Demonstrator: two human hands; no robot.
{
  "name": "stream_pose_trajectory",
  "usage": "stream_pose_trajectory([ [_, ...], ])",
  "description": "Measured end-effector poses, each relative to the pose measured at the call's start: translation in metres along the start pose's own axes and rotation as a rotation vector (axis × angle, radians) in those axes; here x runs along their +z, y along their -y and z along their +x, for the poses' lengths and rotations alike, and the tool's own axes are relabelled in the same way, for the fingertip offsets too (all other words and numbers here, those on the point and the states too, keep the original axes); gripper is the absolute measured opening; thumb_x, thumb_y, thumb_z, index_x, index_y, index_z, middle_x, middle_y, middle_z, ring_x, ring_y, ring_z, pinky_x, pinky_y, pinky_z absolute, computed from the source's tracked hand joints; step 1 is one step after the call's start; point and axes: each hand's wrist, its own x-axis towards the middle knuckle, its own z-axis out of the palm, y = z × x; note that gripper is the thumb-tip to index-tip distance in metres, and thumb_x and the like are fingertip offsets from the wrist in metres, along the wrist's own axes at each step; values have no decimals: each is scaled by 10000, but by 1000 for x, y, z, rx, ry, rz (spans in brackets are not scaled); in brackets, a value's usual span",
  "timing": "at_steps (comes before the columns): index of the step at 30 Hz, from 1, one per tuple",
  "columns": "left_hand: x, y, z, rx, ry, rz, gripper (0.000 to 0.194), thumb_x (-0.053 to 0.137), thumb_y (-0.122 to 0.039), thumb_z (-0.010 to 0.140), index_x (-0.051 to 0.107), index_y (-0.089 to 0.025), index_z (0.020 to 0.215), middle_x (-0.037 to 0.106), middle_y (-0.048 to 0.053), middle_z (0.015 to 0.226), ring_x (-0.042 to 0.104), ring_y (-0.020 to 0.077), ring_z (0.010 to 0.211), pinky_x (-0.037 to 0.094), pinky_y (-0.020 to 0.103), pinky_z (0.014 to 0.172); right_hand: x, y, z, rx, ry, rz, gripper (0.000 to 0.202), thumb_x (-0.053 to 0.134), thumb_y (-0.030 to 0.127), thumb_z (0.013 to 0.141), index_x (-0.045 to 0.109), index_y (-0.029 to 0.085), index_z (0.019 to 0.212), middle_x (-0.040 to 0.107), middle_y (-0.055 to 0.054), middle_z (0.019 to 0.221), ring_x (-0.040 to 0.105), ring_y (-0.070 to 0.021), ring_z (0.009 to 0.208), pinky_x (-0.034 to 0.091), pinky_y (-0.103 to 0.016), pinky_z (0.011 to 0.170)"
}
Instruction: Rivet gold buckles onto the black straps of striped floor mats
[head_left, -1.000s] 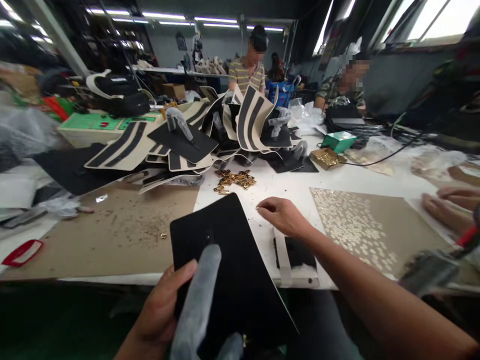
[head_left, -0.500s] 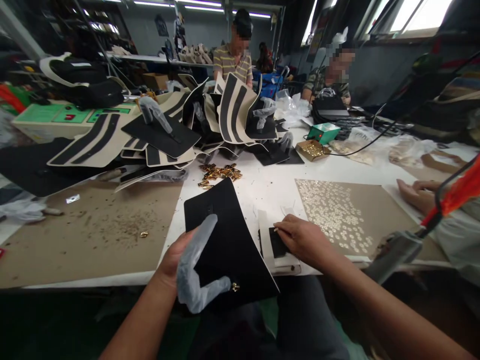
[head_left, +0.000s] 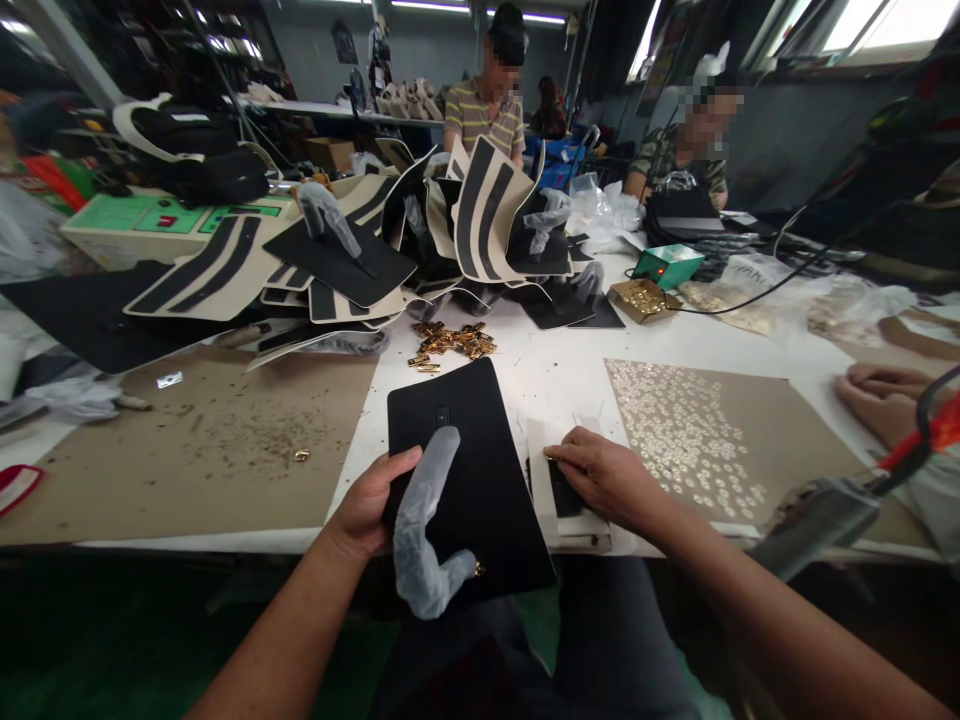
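My left hand [head_left: 375,505] grips the left edge of a black bag panel [head_left: 487,470], thumb on its face. A handle wrapped in cloudy plastic [head_left: 421,535] arches over the panel, its lower end joined at a gold-coloured fitting [head_left: 480,568]. At the handle's upper end is a small dark slot in the panel. My right hand [head_left: 600,475] is closed in a pinch over a black pad [head_left: 564,490], beside a cream strip [head_left: 538,470]. A small gold-coloured metal piece [head_left: 551,457] shows at its fingertips, its kind too small to make out.
Gold-coloured metal fittings [head_left: 457,340] lie heaped beyond the panel. Striped and black bag panels [head_left: 352,255] are piled behind. Small washers [head_left: 675,430] cover a brown board at right. A grey tool with an orange cord [head_left: 825,515] hangs at right, near another person's hand [head_left: 885,395].
My left hand has shifted its grip, its thumb now showing on the panel, which is tipped more towards me. My right hand stays pinched by the pad. The view has turned slightly left.
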Motion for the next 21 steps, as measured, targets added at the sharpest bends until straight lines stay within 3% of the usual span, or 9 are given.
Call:
stream_pose_trajectory([
  [3,1,1,1,33,-5,18,195,735,-285,866,757,-99,922,736,56,663,705,199,598,598,296,643,3,2,3,104,-64,96,328,591,264,920,671,275,1238,711,-11,1004,678,-175,846,483,-284,762],
  [5,0,1,1,12,8,15,214,732,-306,872,757,-100,923,746,61,680,707,195,595,602,303,655,5,3,3,183,-103,132,264,628,285,884,672,262,1143,711,9,916,665,-171,761,485,-293,723],
  [8,-1,1,2,21,30,23,195,716,-303,882,760,-114,865,735,45,647,679,171,545,588,287,637,7,4,1,142,-137,165,136,620,287,891,699,264,1000,709,4,936,674,-174,791,496,-297,733],
  [10,-2,1,3,43,41,37,182,714,-291,877,769,-120,851,734,41,637,667,167,534,575,278,621,8,3,0,84,-151,173,158,608,270,902,725,274,1006,710,-4,1010,686,-179,865,506,-300,777],
  [15,-3,2,6,39,62,33,204,741,-304,849,777,-104,872,748,59,654,674,182,537,576,282,587,3,1,8,18,-88,154,196,611,232,892,767,280,1001,721,-15,1041,677,-197,977,504,-316,873],
  [21,-4,2,7,48,120,4,221,769,-306,837,770,-88,875,750,75,671,694,194,552,591,284,592,-7,-1,22,7,28,148,181,611,265,911,782,283,966,733,-6,971,670,-187,878,503,-310,818],
])
